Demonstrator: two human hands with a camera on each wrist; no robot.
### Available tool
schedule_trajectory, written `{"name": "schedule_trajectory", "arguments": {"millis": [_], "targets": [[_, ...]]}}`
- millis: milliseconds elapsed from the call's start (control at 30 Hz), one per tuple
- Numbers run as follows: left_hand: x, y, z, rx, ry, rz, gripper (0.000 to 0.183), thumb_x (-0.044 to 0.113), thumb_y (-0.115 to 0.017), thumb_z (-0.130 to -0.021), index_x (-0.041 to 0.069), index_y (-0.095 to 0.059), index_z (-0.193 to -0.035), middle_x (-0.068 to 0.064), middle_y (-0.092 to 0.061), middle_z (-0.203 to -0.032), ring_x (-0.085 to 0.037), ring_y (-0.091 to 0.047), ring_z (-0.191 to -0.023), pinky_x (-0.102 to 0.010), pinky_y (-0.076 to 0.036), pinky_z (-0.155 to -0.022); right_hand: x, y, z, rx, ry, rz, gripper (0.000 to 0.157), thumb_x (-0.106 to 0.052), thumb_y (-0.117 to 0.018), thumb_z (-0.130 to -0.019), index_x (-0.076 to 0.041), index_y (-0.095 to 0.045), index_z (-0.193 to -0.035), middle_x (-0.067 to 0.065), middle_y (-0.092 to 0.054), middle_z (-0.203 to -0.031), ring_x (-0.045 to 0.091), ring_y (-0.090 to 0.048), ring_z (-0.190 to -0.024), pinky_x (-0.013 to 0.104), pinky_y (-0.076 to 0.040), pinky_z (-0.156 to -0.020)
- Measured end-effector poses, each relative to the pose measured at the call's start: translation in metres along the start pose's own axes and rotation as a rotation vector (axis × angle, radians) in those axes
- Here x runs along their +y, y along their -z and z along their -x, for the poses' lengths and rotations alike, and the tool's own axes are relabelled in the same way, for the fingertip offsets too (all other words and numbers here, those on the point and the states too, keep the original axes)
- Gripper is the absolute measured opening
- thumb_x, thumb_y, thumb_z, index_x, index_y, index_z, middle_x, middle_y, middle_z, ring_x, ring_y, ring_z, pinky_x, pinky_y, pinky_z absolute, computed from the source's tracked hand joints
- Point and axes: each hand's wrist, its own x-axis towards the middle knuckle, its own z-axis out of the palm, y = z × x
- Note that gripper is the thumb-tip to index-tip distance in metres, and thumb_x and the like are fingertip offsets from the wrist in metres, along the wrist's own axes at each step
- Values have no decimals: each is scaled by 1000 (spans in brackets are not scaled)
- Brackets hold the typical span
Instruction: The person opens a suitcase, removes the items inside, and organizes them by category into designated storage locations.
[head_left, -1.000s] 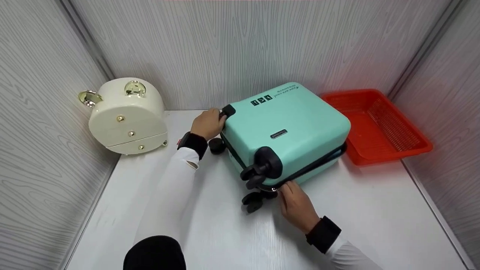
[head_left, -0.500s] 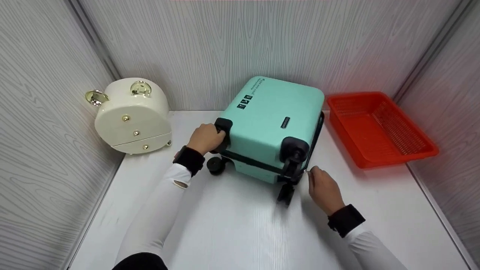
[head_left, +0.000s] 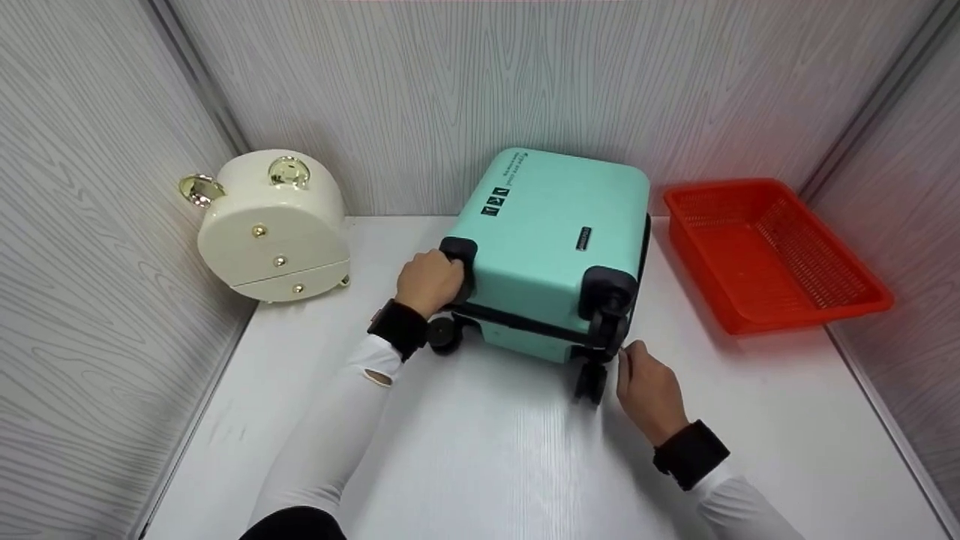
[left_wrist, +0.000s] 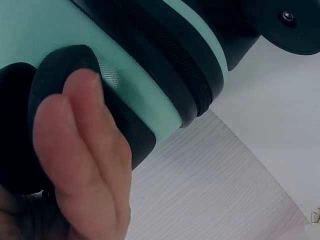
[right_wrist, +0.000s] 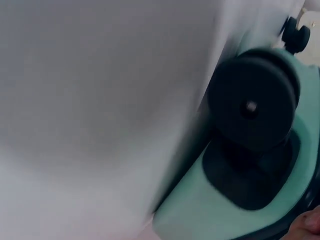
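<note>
A mint-green hard-shell suitcase (head_left: 559, 199) lies on its broad side on the white table, its wheeled end towards me. My left hand (head_left: 429, 283) holds the upper caster wheel (head_left: 463, 264) at the left corner; in the left wrist view its fingers (left_wrist: 87, 150) lie against that black wheel. At the near right corner, my right hand (head_left: 651, 394) pinches at the zipper by the caster wheels (head_left: 609, 311); the small piece between its fingertips is mostly hidden. The black zipper band (left_wrist: 165, 47) runs round the suitcase's side. Only a bit of the right hand shows in the right wrist view.
A red plastic basket (head_left: 847, 307) stands to the right of the suitcase. On the left is a round cream drawer case (head_left: 274, 225) with gold knobs and ear-shaped gold parts. Wood-grain panels (head_left: 420, 90) close off the back and both sides.
The suitcase has turned counterclockwise, its near corner going right and its far corner left. My right hand has moved right with that corner; my left hand has kept its wheel.
</note>
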Motion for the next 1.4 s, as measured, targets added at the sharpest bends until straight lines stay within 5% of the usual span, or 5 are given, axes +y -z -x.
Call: {"name": "schedule_trajectory", "arguments": {"millis": [267,533,800,1100,1400], "targets": [[-1,0,-1,4,16,28,47,33,-46,-106,-5,-73,-100,-24,-76,-104,-37,-72,-90,-51,-59,-80,-21,-11,7,-30,48,-59,4,0,-62,-107,1,-60,-110,2,-47,-66,12,-43,-57,31,-38,-55],[-7,-3,8,31,32,85,48,33,-45,-106,-6,-71,-93,-26,-76,-99,-36,-72,-85,-50,-61,-79,-40,-29,6,-93,55,-50,9,-3,-62,-109,3,-64,-114,12,-64,-81,25,-65,-70,42,-54,-62],[-3,-8,26,20,42,164,48,31,-45,-108,-4,-73,-90,-24,-75,-89,-33,-71,-72,-42,-57,-66,-60,-41,-5,-108,177,34,8,-4,-62,-109,-2,-54,-109,2,-48,-65,17,-54,-52,29,-43,-45],[6,-14,42,9,16,219,52,29,-42,-111,-5,-72,-87,-24,-73,-85,-33,-70,-68,-42,-57,-65,-84,-54,-13,-146,220,0,22,-1,-65,-107,-5,-46,-96,-3,-33,-60,15,-44,-46,25,-30,-45],[-2,-24,52,52,-6,279,58,44,-42,-115,1,-69,-87,-17,-70,-82,-31,-68,-73,-44,-54,-69,-97,-49,-22,-298,195,-47,14,-14,-63,-111,-4,-54,-107,1,-46,-64,17,-53,-54,29,-36,-52]]}}
